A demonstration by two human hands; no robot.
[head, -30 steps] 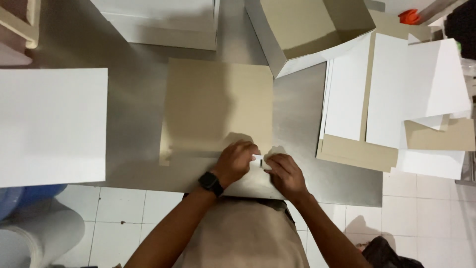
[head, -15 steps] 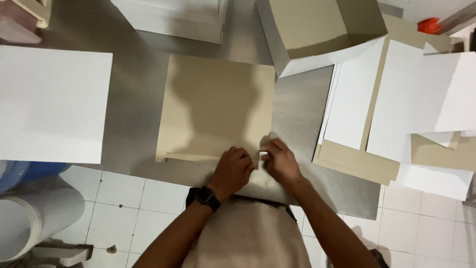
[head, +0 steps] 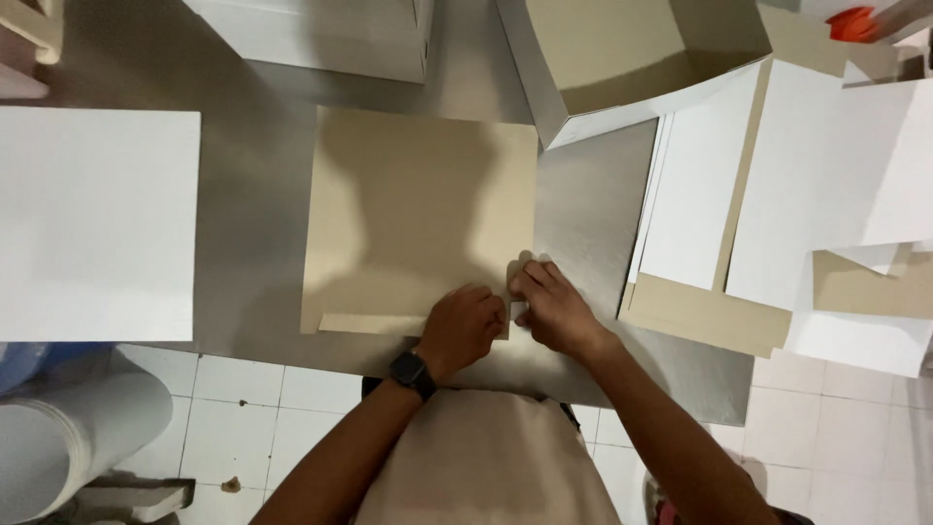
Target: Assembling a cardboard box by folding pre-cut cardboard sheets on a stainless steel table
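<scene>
Where the tan card (head: 418, 209) lies flat at frame centre, the left hand (head: 465, 326) and right hand (head: 549, 306) press together on its folded lower edge; it looks light, stiff and creasable, best gripped along the edges.

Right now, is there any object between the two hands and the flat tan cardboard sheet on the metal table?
Nothing visible does. The left hand and the right hand already rest on the near edge of the flat tan cardboard sheet, pressing its narrow folded flap. The open white box lies beyond the sheet.
</scene>
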